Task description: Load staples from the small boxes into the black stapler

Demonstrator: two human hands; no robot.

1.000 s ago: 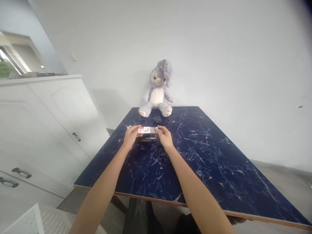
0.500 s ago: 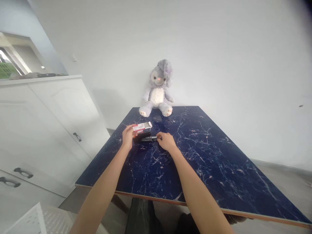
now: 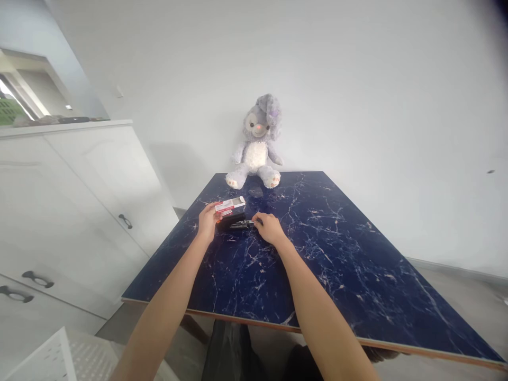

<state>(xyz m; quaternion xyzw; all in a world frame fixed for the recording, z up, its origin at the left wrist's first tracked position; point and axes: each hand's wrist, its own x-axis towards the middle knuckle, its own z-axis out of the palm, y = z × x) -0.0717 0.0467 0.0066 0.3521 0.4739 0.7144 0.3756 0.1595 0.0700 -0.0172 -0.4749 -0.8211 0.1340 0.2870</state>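
My left hand (image 3: 208,221) is closed around a small red-and-white staple box (image 3: 230,205), whose right end stands open. Just below the box, a black stapler (image 3: 233,220) lies on the blue marbled table, its top arm parted from the metal rail. My left fingers are close to the stapler's back end; whether they touch it I cannot tell. At the front end of the rail, the thumb and fingers of my right hand (image 3: 268,227) are pinched together on the stapler. Any small piece between those fingers is hidden.
A grey plush toy (image 3: 256,148) sits at the table's (image 3: 333,264) far edge against the wall. White cabinets (image 3: 87,211) with dark handles stand to the left. A white perforated basket (image 3: 47,354) is at the lower left, below table height.
My right hand has shifted slightly left and up along the stapler's front end, covering more of the metal rail. The left hand still holds the box in nearly the same place.
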